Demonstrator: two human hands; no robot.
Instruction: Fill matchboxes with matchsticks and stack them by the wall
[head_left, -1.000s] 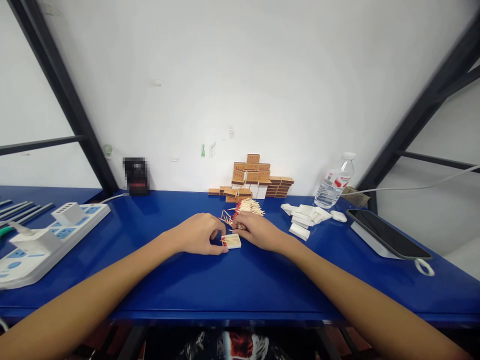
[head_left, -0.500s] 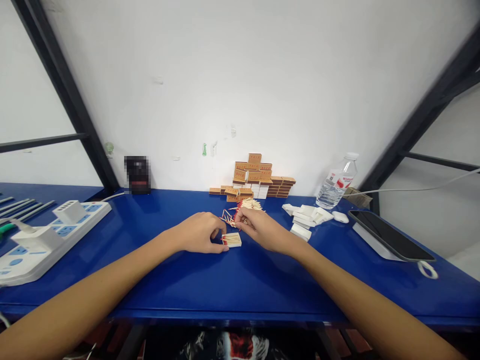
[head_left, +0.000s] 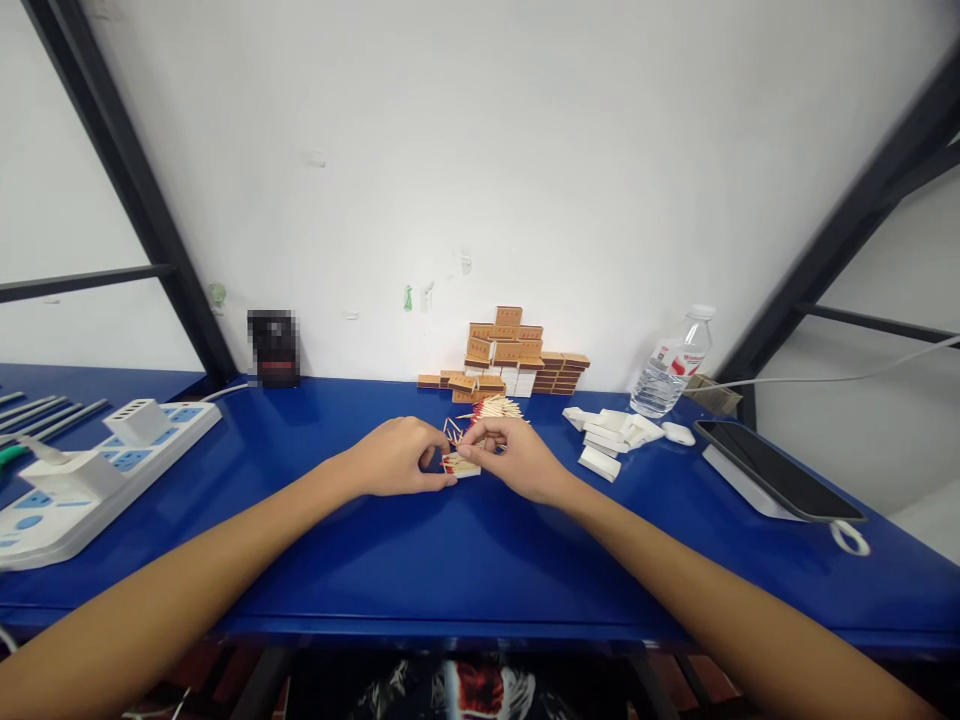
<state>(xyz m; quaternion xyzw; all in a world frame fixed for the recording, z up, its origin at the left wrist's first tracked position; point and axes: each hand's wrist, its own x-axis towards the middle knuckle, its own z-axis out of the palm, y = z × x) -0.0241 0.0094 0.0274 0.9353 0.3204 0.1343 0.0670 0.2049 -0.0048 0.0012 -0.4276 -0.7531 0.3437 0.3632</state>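
Note:
A small white matchbox tray (head_left: 466, 473) with red-tipped matches in it lies on the blue table. My left hand (head_left: 401, 457) steadies the tray's left end between thumb and fingers. Above the tray, my right hand (head_left: 514, 455) has thumb and forefinger pinched together on a match, which the fingers mostly hide. Just behind my hands is a heap of loose matches (head_left: 501, 408), heads mostly to the left; a few scattered matches lie at its left side, partly covered by my right hand.
Stacked brown matchboxes (head_left: 506, 350) stand against the wall. White empty trays (head_left: 604, 435), a water bottle (head_left: 670, 365) and a phone (head_left: 776, 468) are to the right. On the left are a power strip (head_left: 180, 425) and a dark box (head_left: 274, 350).
My right hand has moved left and toward me, from the edge of the match heap to over the tray. My left hand stays at the tray's left end.

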